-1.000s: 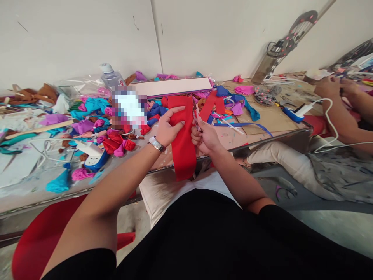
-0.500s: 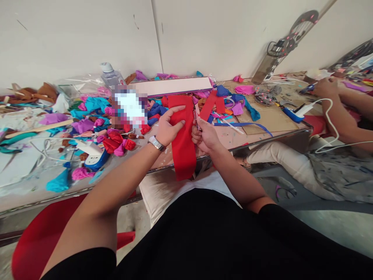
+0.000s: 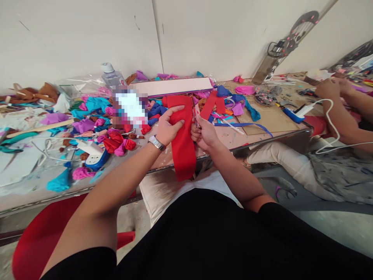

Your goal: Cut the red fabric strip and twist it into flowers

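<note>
The red fabric strip (image 3: 184,153) is lying lengthwise across the near edge of the table (image 3: 230,138), its far end resting among the scraps and its near end hanging over the edge toward the person's lap. The left hand (image 3: 169,127) is pressing down on the strip's left side, thumb and fingers closing around the cloth, with a metal wristwatch (image 3: 156,143) showing at the wrist. The right hand (image 3: 204,134) is curling tightly around what looks like a small pair of scissors (image 3: 195,113), whose thin blades are pointing away from the person along the strip's right edge; whether the blades are parted is too small to tell.

Just beyond, a second red strip (image 3: 212,103) is lying at a slant, and a long white box (image 3: 175,86) is sitting behind both. To the left, bright fabric scraps (image 3: 93,112) are crowding around a white power strip (image 3: 93,151) and a plastic bottle (image 3: 112,76). At the far right, a co-worker's hands (image 3: 332,87) are working close together above a white cable (image 3: 330,116).
</note>
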Tool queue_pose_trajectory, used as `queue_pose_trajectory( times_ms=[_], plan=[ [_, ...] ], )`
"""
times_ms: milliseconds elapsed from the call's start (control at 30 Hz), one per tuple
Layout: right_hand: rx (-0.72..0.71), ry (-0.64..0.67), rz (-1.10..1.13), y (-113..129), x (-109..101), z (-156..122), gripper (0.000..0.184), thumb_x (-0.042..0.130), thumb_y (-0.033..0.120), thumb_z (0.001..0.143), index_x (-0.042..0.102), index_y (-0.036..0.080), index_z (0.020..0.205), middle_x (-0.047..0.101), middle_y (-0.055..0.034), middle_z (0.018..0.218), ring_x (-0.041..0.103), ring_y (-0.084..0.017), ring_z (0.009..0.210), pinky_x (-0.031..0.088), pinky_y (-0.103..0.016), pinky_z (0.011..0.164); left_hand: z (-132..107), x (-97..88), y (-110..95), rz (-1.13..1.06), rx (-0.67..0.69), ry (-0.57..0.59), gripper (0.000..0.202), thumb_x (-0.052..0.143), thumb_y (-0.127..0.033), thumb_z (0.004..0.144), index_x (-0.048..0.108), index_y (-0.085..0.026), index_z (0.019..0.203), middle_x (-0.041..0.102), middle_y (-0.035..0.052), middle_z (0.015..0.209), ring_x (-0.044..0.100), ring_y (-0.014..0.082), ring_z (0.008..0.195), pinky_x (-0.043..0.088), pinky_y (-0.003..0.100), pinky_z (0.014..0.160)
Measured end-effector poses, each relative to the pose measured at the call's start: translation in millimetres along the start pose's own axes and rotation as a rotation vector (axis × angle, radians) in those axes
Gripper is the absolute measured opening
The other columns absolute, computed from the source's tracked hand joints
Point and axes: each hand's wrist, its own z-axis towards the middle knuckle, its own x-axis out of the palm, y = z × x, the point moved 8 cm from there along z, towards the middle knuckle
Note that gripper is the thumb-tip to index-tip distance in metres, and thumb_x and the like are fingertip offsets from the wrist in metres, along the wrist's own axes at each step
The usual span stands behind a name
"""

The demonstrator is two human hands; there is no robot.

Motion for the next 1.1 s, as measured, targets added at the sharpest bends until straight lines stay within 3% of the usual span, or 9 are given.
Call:
queue_pose_trajectory(
  times_ms=[233, 533, 1100],
  plan=[
    [-0.015, 0.006, 0.006, -3, -3, 3, 0.029, 0.045, 0.045, 0.112, 0.048, 0.023, 0.094, 0.026, 0.0112, 0.052, 0.013, -0.006, 0.042, 0.012, -0.020, 0.043, 0, 0.4, 2, -0.019, -0.021, -0.001, 0.053, 0.070, -0.024, 0.083, 0.072, -0.020, 0.136, 0.071, 0.0062, 0.147, 0.067, 0.0252, 0.139, 0.051, 0.044, 0.131],
    [0.035, 0.021, 0.036, -4, -1, 1, 0.037, 0.054, 0.056, 0.108, 0.048, 0.022, 0.095, 0.024, 0.0119, 0.052, 0.010, -0.006, 0.044, 0.011, -0.021, 0.043, 2, -1.9, 11, 0.013, -0.034, -0.025, 0.054, 0.070, -0.021, 0.082, 0.072, -0.020, 0.136, 0.071, 0.0056, 0.147, 0.066, 0.0241, 0.139, 0.050, 0.043, 0.132],
    [0.047, 0.021, -0.006, -8, -1, -8, 0.034, 0.049, 0.052, 0.111, 0.047, 0.023, 0.094, 0.025, 0.0120, 0.052, 0.010, -0.005, 0.043, 0.014, -0.019, 0.043, 4, -2.6, 21, -0.019, -0.063, -0.046, 0.053, 0.071, -0.024, 0.081, 0.073, -0.020, 0.134, 0.072, 0.0063, 0.144, 0.069, 0.0237, 0.135, 0.055, 0.040, 0.127]
  ],
)
